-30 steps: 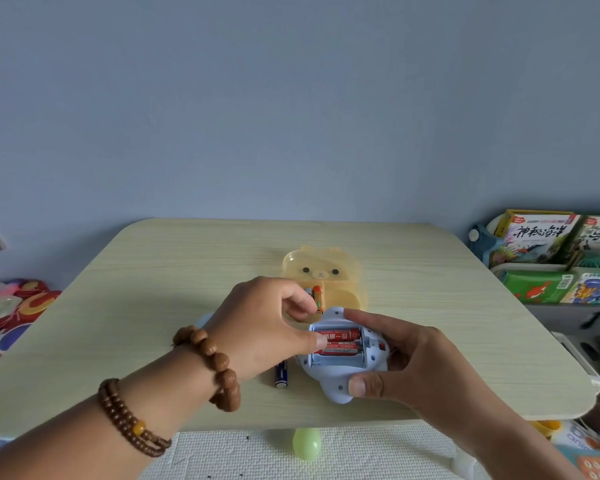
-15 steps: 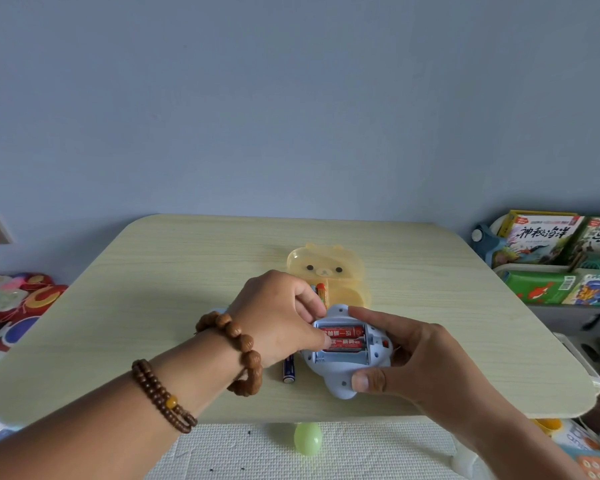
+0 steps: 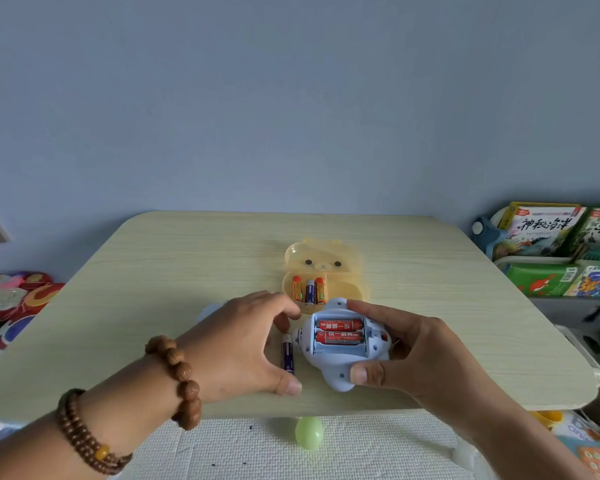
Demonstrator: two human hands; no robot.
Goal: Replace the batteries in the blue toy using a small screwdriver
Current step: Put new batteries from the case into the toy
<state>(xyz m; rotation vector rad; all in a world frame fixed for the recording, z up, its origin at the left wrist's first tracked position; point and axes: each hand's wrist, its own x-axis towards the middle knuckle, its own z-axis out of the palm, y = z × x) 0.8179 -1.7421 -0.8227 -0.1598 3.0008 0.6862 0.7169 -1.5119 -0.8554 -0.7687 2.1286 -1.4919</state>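
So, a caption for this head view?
Blue toy, two red batteries seated, in the right hand's grip; left hand open alongside.

home, kid's rm | picture books (image 3: pixel 542 233) | toys (image 3: pixel 18 299) | foam mat (image 3: pixel 257 445)

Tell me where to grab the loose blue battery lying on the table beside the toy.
Pinch the loose blue battery across its barrel near the middle, coming straight down from above. It lies flat on the table, lengthwise away from you, with the blue toy close on its right, so a sideways approach is likely blocked.
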